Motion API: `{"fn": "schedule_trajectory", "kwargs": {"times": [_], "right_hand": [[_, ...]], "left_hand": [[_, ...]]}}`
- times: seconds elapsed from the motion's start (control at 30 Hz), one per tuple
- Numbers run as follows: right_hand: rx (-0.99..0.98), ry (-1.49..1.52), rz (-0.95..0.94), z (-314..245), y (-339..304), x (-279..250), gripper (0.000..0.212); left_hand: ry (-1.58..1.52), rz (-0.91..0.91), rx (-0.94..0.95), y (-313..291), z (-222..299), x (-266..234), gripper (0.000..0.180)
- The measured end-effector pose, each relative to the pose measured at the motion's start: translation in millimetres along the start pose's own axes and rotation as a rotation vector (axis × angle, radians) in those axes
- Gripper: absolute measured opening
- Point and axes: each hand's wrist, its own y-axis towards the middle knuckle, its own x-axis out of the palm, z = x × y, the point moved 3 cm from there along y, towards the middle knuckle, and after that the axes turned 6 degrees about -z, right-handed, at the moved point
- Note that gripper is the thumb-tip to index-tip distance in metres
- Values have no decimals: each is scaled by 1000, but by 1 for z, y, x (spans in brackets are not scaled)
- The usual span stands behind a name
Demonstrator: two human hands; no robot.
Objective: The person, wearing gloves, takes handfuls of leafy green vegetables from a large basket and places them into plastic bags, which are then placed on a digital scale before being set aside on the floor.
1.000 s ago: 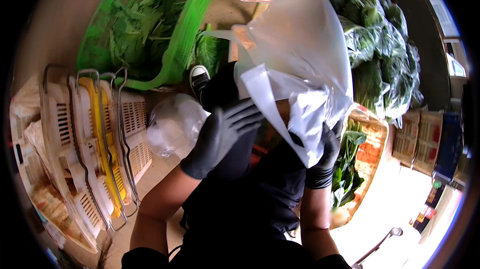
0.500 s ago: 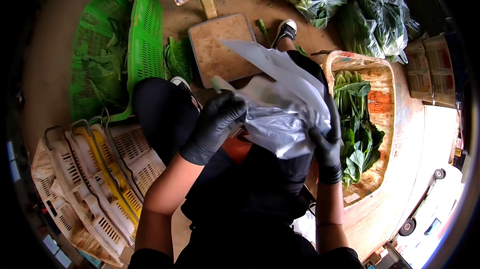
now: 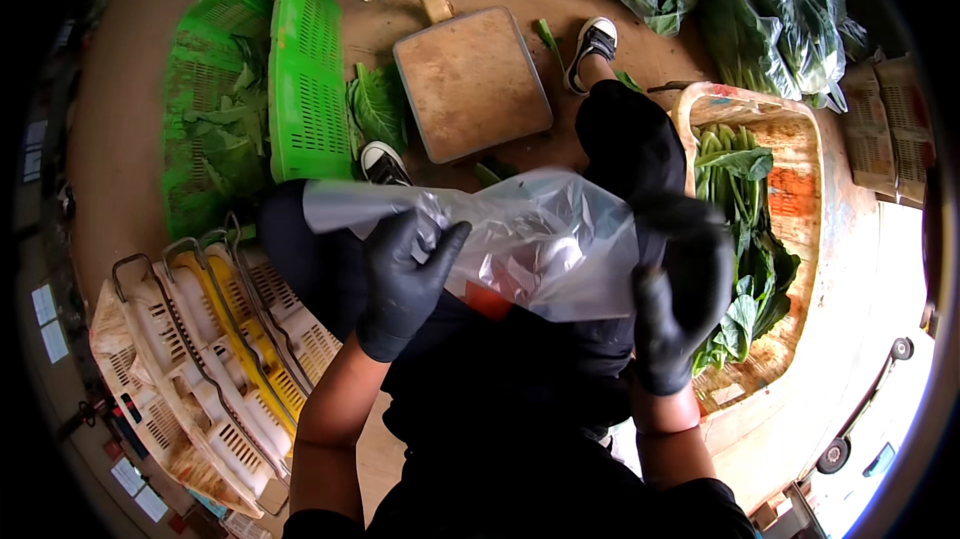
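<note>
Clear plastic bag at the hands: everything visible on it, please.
The clear plastic bag looks thin, soft and glossy, with many creases and bright glints. It spreads sideways above the lap, crumpled, its left end flaring past the left hand, which pinches it. The right hand is at its right edge; contact there is unclear. Something red shows at its lower edge. No contents can be made out.

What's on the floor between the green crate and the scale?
In the head view, leafy greens lie between the green crate and the scale; a shoe shows just below the greens in the picture.
</note>
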Motion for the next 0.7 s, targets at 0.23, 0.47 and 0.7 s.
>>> {"fn": "schedule_trajectory", "kwargs": {"times": [0.23, 0.47, 0.7], "right_hand": [[402, 604, -407, 49, -10, 66, 29], [473, 1217, 264, 49, -11, -50, 25], [415, 772, -269, 24, 26, -36, 48]], "left_hand": [[289, -218, 547, -3, 11, 6, 14], [616, 373, 138, 41, -71, -224, 37], [592, -58, 414, 72, 1, -83, 88]]}}
